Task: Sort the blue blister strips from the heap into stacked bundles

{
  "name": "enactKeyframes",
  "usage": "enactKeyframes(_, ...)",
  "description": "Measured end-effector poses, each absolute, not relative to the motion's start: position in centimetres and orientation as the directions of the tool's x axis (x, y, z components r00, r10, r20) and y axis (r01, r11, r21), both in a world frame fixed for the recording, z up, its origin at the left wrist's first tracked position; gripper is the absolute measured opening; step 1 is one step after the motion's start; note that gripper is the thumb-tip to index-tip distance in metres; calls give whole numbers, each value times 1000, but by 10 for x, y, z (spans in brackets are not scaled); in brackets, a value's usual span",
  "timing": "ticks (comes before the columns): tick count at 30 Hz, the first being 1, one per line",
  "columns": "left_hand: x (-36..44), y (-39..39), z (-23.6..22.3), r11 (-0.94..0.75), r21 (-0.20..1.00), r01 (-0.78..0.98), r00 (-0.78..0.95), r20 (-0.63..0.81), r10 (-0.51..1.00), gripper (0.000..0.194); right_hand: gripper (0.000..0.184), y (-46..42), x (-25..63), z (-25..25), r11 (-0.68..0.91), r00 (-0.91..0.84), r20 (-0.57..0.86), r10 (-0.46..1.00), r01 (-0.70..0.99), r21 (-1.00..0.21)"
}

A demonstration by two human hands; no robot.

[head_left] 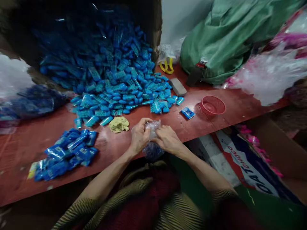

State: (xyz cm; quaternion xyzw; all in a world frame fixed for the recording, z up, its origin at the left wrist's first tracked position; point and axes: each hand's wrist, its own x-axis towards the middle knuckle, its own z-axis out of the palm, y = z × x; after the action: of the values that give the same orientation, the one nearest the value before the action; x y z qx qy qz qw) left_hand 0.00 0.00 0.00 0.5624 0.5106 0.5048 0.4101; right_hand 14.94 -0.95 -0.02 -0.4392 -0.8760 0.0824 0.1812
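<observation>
Both my left hand (140,135) and my right hand (166,137) grip a clear plastic bag (153,126) at the table's front edge. The bag's crinkled top sticks up between my fingers, and its lower part hangs below them with something dark bluish inside that I cannot make out. A crumpled yellow-green cloth or glove (119,124) lies just left of my left hand. Past my hands, small blue clear-wrapped packets (124,95) spread over the table. A heap of darker blue packets (68,155) rests to the left, and a single blue packet (187,112) to the right.
A dark, open container (157,32) spills the packets onto the red table (115,142). On the right stand a red plastic basket (213,105), a grey block (177,87) and a large green sack (216,41). Below the edge is a printed carton (240,159).
</observation>
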Motion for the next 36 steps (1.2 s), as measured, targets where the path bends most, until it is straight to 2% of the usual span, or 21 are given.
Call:
enactKeyframes(3, -9, 18, -3, -36, 999, -3, -86, 36, 996, 14, 37, -1, 148, 4, 639, -518, 373, 769, 623, -451)
enactKeyframes(6, -17, 29, -10, 48, 979, -197, -161, -80, 984, 20, 35, -2, 154, 5, 591, -401, 451, 797, 366, -719)
enactKeyframes(8, -19, 32, -16, 57, 958, -283, -207, -119, 971, 24, 31, -7, 160, 3, 472, -281, 417, 864, 165, -866)
enactKeyframes(11, -20, 32, -22, 65, 932, -356, -210, -148, 966, 26, 31, -14, 166, -2, 262, -134, 278, 951, -128, -957)
enactKeyframes(15, -21, 34, -18, 128, 868, -479, -194, -247, 949, 27, 35, -13, 164, -14, 41, -66, 84, 994, -487, -872)
enactKeyframes(17, -22, 35, -13, 156, 819, -552, -178, -299, 938, 28, 33, -9, 165, -20, 10, -39, 37, 999, -538, -843)
enactKeyframes(19, -21, 34, -9, 190, 782, -594, -146, -337, 930, 28, 28, -7, 170, -23, 10, -81, 47, 996, -400, -916)
enactKeyframes(21, -19, 33, -6, 233, 779, -582, -112, -361, 926, 27, 22, -7, 178, -21, 48, -190, 63, 980, -85, -995)
enactKeyframes(23, -18, 31, -6, 259, 799, -542, -79, -355, 931, 25, 15, -9, 186, -14, 132, -301, 72, 951, 184, -974)
enactKeyframes(24, -19, 30, -7, 254, 809, -530, -75, -343, 936, 25, 13, -10, 189, -10, 169, -342, 86, 936, 223, -960)
enactKeyframes(25, -21, 29, -9, 244, 812, -530, -75, -332, 940, 25, 14, -10, 192, -6, 186, -364, 112, 925, 174, -967)
enactKeyframes(28, -29, 28, -17, 234, 778, -583, -50, -321, 946, 26, 23, -6, 195, 6, 142, -300, 203, 932, -214, -967)
enactKeyframes(31, -35, 23, -22, 248, 765, -595, 55, -269, 962, 33, 22, 11, 185, 17, 90, -109, 181, 977, -559, -824)
enactKeyframes(33, -34, 16, -23, 253, 818, -516, 158, -199, 967, 42, 17, 24, 172, 29, 32, -81, 128, 989, -714, -700)
enactKeyframes(36, -25, 2, -23, 228, 932, -280, 343, -125, 931, 53, 12, 37, 150, 58, -60, -191, 150, 970, -786, -615)
